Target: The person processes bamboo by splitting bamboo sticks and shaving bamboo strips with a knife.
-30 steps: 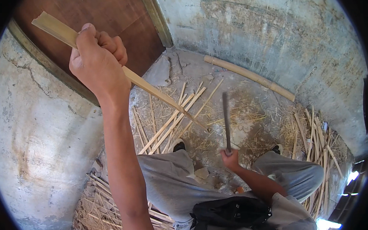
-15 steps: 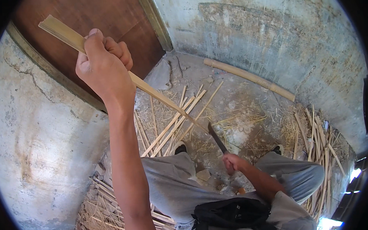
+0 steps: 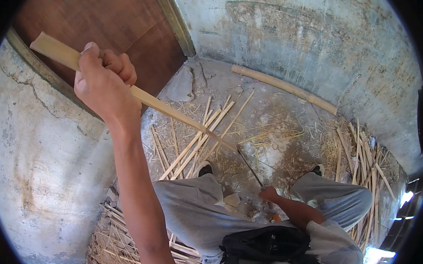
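Raised at the upper left, my left hand is closed round a long bamboo strip. The strip slopes down to the right, its wide end sticking out beyond my fist and its far end low between my feet. My right hand grips a machete near my right knee. Only a thin edge of the dark blade shows, and its tip meets or overlaps the strip's lower end; whether they touch I cannot tell. The machete's handle is mostly hidden in my fingers.
Several split bamboo strips lie on the floor ahead. More are heaped at the right and lower left. A whole bamboo pole rests along the wall. A brown door stands behind my left hand.
My left hand has moved left and slightly down with the strip. In my right hand the machete has turned, so its blade now looks thinner.
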Demonstrator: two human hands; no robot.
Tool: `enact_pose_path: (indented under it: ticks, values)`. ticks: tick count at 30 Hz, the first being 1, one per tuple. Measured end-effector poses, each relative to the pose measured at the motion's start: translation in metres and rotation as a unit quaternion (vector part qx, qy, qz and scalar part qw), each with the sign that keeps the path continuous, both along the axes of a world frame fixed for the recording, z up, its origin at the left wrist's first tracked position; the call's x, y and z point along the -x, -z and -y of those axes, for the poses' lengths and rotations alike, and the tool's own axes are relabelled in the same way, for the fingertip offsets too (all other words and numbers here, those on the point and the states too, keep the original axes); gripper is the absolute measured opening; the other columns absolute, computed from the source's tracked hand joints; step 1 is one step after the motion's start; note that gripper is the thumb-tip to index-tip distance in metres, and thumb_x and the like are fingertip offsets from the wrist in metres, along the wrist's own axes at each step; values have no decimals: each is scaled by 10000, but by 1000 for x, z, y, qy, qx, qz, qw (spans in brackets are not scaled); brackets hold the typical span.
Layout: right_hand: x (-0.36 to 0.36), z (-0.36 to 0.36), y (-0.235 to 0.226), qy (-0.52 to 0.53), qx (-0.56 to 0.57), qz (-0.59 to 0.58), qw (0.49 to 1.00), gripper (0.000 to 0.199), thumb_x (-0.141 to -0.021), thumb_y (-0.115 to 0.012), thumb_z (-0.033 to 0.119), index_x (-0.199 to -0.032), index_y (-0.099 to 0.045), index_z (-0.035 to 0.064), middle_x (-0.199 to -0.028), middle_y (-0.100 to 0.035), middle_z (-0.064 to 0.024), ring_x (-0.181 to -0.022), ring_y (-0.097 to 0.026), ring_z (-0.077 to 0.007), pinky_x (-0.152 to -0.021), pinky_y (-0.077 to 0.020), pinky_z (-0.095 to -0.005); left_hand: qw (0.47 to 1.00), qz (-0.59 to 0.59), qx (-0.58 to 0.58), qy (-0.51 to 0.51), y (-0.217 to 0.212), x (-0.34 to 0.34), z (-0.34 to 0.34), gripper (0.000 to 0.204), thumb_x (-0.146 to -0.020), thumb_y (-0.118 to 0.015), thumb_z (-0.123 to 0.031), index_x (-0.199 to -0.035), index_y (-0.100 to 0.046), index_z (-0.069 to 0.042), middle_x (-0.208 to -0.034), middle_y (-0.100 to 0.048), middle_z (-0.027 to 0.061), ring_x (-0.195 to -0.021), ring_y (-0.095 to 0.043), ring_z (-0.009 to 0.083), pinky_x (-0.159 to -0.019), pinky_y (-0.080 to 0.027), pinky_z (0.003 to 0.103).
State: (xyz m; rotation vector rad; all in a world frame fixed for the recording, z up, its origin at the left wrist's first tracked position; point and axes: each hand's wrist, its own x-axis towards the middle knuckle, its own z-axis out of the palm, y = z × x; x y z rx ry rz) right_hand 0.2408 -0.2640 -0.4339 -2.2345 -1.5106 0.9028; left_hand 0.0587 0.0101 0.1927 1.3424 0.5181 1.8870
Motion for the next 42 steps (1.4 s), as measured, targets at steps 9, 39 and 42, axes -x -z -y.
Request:
enact_pose_path:
  ticks: [9, 39, 42]
  values:
    - [-23, -22, -58, 131, 198, 16, 971, 443, -767, -610, 368, -943, -686, -31, -922, -678, -248, -936, -664, -402, -829, -533, -454, 1000, -9, 6, 8, 0, 3, 2, 388, -934, -452, -195, -618, -235, -140, -522, -188, -26, -444, -187, 78, -401, -156, 261]
    - [-75, -23, -374, 301, -27, -404, 863, 357, -856, -724, 327, -690, -545, 67, -554, -483, -3, -443, -450, -120, -409, -368, -297, 888, 459, -22, 1, 158, 251, -61, 211, -876, -445, -177, -682, -424, -97, -591, -369, 30, -549, -384, 172, -522, -377, 295]
    - [-81, -33, -349, 355, -90, -412, 834, 412, -876, -687, 406, -690, -526, 75, -563, -481, -4, -440, -442, -120, -414, -369, -292, 855, 513, 49, 53, 188, 225, -67, 214, -886, -432, -186, -691, -426, -97, -596, -377, 25, -546, -391, 165, -532, -399, 290]
